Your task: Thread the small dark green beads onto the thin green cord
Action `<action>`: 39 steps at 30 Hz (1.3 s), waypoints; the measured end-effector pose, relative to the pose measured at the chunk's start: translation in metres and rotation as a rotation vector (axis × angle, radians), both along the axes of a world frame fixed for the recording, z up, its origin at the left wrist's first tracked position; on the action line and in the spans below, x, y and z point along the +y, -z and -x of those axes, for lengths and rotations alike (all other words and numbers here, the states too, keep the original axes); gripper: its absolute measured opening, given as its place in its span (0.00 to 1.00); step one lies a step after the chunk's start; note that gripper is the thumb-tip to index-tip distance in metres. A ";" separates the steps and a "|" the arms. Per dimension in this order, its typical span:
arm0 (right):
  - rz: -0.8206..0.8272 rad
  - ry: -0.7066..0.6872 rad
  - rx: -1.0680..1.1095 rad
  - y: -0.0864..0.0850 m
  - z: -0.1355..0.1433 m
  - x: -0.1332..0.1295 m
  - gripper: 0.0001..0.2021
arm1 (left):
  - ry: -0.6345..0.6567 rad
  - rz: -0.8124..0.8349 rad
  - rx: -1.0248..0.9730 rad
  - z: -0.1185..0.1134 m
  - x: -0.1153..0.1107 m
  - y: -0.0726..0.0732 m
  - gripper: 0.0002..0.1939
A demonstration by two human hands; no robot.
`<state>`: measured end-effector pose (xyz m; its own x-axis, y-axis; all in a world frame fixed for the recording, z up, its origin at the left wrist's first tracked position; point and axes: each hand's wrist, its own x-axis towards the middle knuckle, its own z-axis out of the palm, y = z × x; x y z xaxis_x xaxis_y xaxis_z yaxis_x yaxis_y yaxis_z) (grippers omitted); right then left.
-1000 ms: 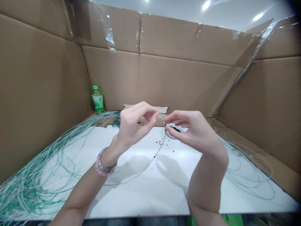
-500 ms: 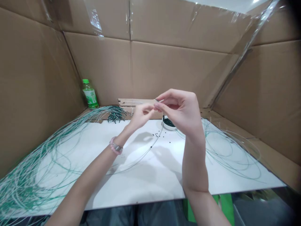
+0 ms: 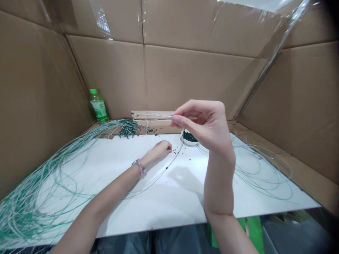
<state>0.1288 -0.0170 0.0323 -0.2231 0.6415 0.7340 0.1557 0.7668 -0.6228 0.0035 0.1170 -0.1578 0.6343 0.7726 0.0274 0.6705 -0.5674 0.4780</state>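
Observation:
My right hand [image 3: 203, 120] is raised above the table with thumb and forefinger pinched on thin pale wires. One wire [image 3: 175, 158] hangs below that hand and curves down to the left, with a small dark bead [image 3: 166, 168] on it. Down on the white board, my left hand [image 3: 160, 149] has its fingers curled closed beside loose black beads [image 3: 178, 152]; whatever its fingertips hold, if anything, is hidden. Just behind the loose beads, a round white dish [image 3: 189, 143] full of black beads stands partly behind my right hand.
A large bundle of green and white wires [image 3: 23, 211] spreads along the left, its dark ends [image 3: 129, 128] lying at the back. Coiled wires [image 3: 265, 176] lie on the right. A green-capped bottle [image 3: 99, 107] stands in the back left corner. Cardboard walls [image 3: 198, 77] surround the board.
My left hand has left my right hand's fingertips and come down to the board beside the loose beads, its fingers curled. My right hand still pinches the wires in nearly the same place.

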 end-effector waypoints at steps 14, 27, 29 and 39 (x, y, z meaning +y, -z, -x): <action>-0.019 0.091 0.034 0.002 0.001 0.001 0.04 | 0.003 0.006 0.059 -0.005 0.000 0.007 0.14; -0.065 0.082 0.029 0.003 0.002 0.002 0.05 | 0.052 0.069 -0.206 -0.002 -0.001 0.004 0.13; -0.061 0.080 0.030 0.004 0.002 0.002 0.05 | 0.039 0.095 -0.310 -0.003 -0.001 0.002 0.13; -0.111 0.202 0.068 0.006 0.004 0.007 0.03 | -0.131 0.038 -1.266 0.011 -0.025 -0.110 0.19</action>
